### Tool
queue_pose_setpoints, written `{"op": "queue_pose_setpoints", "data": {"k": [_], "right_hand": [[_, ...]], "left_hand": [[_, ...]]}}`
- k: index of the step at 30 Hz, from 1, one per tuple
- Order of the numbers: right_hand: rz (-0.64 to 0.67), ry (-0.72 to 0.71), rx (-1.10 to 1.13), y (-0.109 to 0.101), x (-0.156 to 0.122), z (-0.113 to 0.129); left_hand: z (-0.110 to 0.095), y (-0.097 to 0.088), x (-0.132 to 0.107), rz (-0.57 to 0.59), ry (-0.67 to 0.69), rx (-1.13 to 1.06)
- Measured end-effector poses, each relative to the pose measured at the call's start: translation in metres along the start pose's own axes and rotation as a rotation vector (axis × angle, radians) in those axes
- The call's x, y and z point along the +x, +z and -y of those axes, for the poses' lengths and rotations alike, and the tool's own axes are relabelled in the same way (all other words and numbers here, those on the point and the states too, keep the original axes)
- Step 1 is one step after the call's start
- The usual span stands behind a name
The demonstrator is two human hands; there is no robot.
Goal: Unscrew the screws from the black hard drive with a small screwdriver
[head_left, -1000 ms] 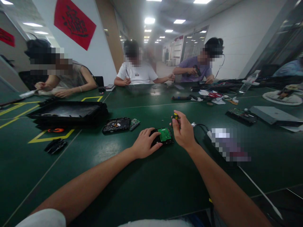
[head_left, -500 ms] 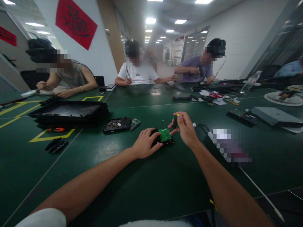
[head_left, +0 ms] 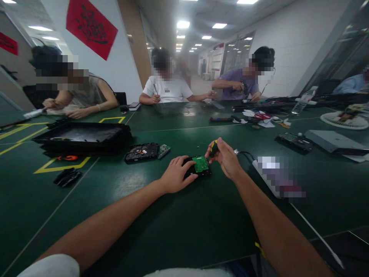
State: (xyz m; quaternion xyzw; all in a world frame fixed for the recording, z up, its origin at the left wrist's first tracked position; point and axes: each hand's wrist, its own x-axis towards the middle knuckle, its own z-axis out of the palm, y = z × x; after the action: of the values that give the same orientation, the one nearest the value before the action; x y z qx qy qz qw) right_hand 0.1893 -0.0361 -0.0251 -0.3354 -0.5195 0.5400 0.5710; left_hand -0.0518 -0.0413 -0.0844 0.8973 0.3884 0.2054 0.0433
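A hard drive (head_left: 205,173) with a green circuit board (head_left: 201,164) facing up lies flat on the table in front of me. My left hand (head_left: 176,175) lies over its left end, thumb along the near edge and fingers across the top, gripping it. Above the drive's right end, my right hand (head_left: 226,157) is closed around the yellow and black handle of a screwdriver (head_left: 213,149). The tool points down at the board's right edge; its tip is too small to make out. A tiny screw (head_left: 198,146) lies just beyond the drive.
Left of the drive lie another opened hard drive (head_left: 141,153) and a loose circuit board (head_left: 164,151). Black trays (head_left: 83,134) are stacked farther left. On the right are a white power strip (head_left: 266,179), a drive (head_left: 294,142) and a grey metal box (head_left: 336,140). Several people sit across the table.
The screwdriver handle has turned and tilted in my right hand, showing more of its yellow side. My right fingers have shifted around it. My left hand stays on the hard drive.
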Motion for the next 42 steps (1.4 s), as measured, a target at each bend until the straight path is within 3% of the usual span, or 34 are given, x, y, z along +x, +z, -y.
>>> {"op": "queue_pose_setpoints", "data": {"k": [12, 23, 42], "right_hand": [[-0.053, 0.072, 0.091, 0.0022, -0.0007, -0.0005], [-0.024, 0.132, 0.052, 0.0, -0.0009, -0.0017], [-0.059, 0.119, 0.081, 0.0001, -0.0017, -0.0009]], "left_hand": [[-0.001, 0.0002, 0.0004, -0.01, 0.004, -0.005], [-0.0002, 0.0013, 0.0004, -0.002, 0.0, -0.007], [-0.0008, 0.0022, 0.0004, -0.005, -0.006, -0.012]]}}
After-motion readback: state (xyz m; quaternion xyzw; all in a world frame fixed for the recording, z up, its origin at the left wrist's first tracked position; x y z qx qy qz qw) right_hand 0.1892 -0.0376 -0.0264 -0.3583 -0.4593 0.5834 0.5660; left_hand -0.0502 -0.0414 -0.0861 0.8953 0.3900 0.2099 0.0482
